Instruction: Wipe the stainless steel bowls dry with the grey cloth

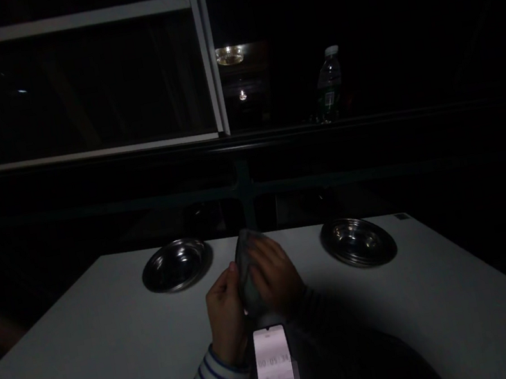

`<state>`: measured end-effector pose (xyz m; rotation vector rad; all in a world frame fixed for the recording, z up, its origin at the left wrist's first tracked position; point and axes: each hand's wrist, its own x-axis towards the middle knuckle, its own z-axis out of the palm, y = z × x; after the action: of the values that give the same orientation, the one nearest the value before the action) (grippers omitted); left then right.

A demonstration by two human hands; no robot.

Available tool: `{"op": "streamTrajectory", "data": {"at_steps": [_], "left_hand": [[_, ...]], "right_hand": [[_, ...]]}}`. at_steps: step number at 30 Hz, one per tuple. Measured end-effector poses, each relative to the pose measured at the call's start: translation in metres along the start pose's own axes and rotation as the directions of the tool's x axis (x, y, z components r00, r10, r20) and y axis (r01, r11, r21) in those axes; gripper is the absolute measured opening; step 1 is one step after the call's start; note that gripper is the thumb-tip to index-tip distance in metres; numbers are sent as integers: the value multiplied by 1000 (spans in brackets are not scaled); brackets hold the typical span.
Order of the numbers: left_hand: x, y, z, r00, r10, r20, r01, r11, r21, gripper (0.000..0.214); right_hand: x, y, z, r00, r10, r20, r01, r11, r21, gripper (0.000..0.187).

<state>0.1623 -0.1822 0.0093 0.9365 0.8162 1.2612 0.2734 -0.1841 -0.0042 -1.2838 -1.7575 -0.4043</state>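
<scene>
Over the middle of the white table (162, 342), my two hands meet around a dim grey cloth (243, 250). My right hand (274, 270) lies over it, fingers bent and pressed against its face. On the other side my left hand (225, 309) is closed, its thumb upright at the near edge of the cloth. What the left fingers grip is hidden; whether a flat thing stands behind the cloth, I cannot tell. Just below the hands is a lit phone (273, 369) showing a running timer.
One shiny metal plate (176, 267) lies at the back left of the table, and stacked-looking metal plates (359, 242) lie at the back right. A clear bottle (330, 84) with a green label stands on the dark ledge beyond, beside a white window frame (207, 47).
</scene>
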Motion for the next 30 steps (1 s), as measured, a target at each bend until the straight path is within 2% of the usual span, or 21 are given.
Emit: {"op": "streamTrajectory", "data": {"at_steps": [2,3,5,7,10,13,16,18,21,23,25,27,30], "left_hand": [[-2,-1,-1,1000,-18,-1,18,1000,-21,23],[-3,-2,-1,999,-32,10,32,999,-31,23],[-5,-4,-2,999,-44,21,45,998,-49,24],[-4,-4,-2,999,-50,13,51,996,-72,24],[1,2,-1,998,-61,-27,55,984,-168,22],[3,7,0,997,-72,-39,59,962,-266,21],[-1,6,-1,996,-81,-43,69,968,-241,22],[-6,3,-2,997,-50,-54,42,990,-137,24],[-13,-1,-5,998,36,-52,-34,998,47,27],[-15,0,-6,997,73,-39,-67,991,119,28],[-15,3,-7,997,77,-21,-73,988,138,28],[-12,6,-6,998,67,-20,-65,992,105,27],[-9,8,-4,997,67,-48,-65,997,33,27]], "right_hand": [[-1,1,1,993,-93,66,93,996,12,34],[1,2,1,992,-96,77,95,995,17,33],[6,6,1,998,36,44,-36,999,17,34],[11,7,1,997,68,32,-68,998,14,34],[0,-2,4,994,-103,39,105,994,-41,33],[-25,-13,10,964,-265,7,263,953,-152,31],[-35,-14,12,933,-358,-26,345,915,-210,27],[-24,-8,8,952,-307,-23,299,940,-164,26],[6,7,0,998,-64,0,64,998,-8,28],[21,15,-3,992,126,12,-126,988,92,27],[23,15,-5,976,216,4,-215,967,134,28],[16,6,-7,992,129,-5,-127,986,107,28],[6,-8,-10,990,-138,41,137,990,28,31]]}}
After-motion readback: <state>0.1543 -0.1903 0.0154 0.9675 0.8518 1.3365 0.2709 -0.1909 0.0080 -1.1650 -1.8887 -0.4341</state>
